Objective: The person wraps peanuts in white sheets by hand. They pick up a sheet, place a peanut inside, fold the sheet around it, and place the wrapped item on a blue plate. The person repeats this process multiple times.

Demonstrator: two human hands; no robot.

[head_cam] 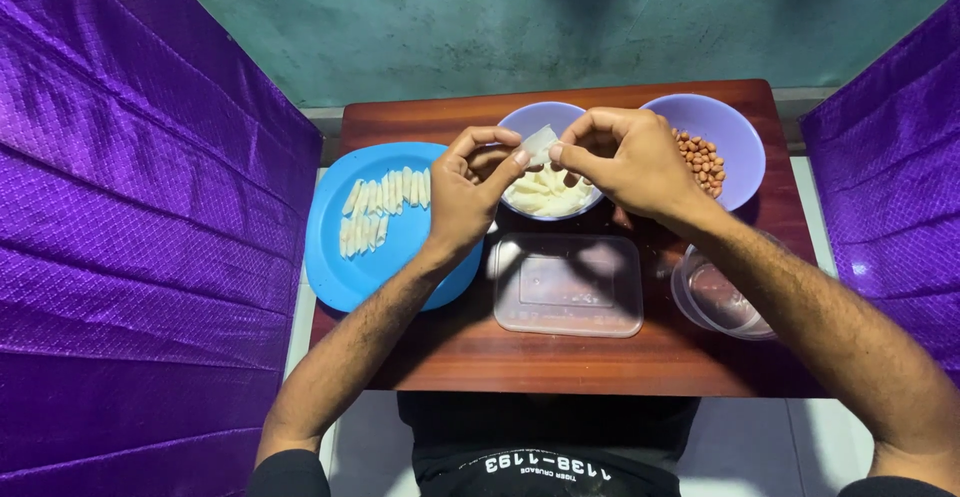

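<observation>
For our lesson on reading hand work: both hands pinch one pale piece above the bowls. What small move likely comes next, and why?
Probably the left hand and right hand finish rolling the pale piece into a tube, then lay it on the blue plate. Rolled pieces already lie there in rows, while flat pieces fill the bowl below the hands.

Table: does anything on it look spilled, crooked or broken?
Nothing stands out. The white sticks lie in tidy rows on the blue plate, the peanuts stay in their bowl, and both hands hold one white piece.
</observation>
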